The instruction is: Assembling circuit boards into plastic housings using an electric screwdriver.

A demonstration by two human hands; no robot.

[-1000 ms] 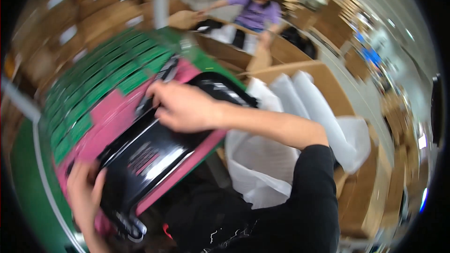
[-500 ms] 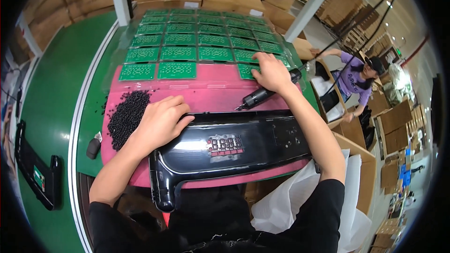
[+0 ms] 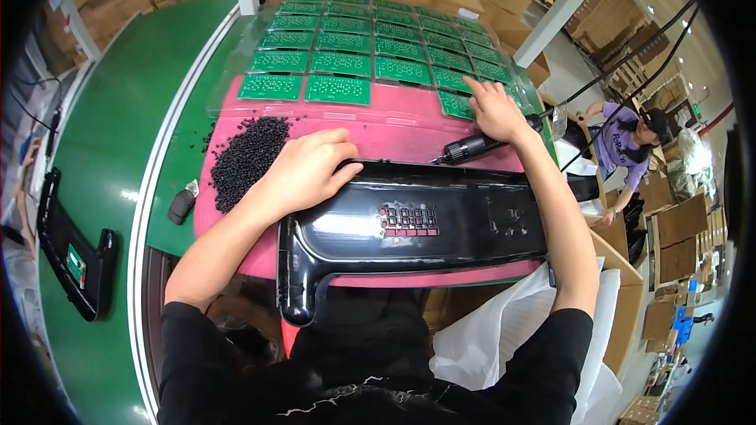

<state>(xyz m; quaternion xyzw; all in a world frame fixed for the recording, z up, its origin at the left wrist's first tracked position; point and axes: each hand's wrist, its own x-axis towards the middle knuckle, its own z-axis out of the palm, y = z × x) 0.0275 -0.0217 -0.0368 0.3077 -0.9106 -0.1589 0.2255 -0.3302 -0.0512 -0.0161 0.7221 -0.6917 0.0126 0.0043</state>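
A long, glossy black plastic housing [image 3: 472,216] lies across the pink mat in front of me, with a small digit-shaped cutout in its face. My left hand [image 3: 311,173] grips its far edge near the left end, fingers bent and thumb along the rim. Beyond it, my right hand [image 3: 498,114] reaches to the nearest row of the board tray. Its fingers are apart at the right edge of a green circuit board [image 3: 455,105], which still lies in the tray. Under that wrist rests a black electric screwdriver [image 3: 468,147], its bit pointing left.
A clear plastic tray [image 3: 394,118] carries rows of green circuit boards. Left of my hand is a heap of small black pieces [image 3: 246,159]. Another black housing [image 3: 75,256] lies on the green surface at far left. White foam sheeting [image 3: 488,330] hangs by a carton; a person [image 3: 622,145] works at right.
The view has shifted, so the bench sits higher and further right in the picture. My right hand stays at the same board, its fingers slightly straighter. My left hand keeps the housing edge.
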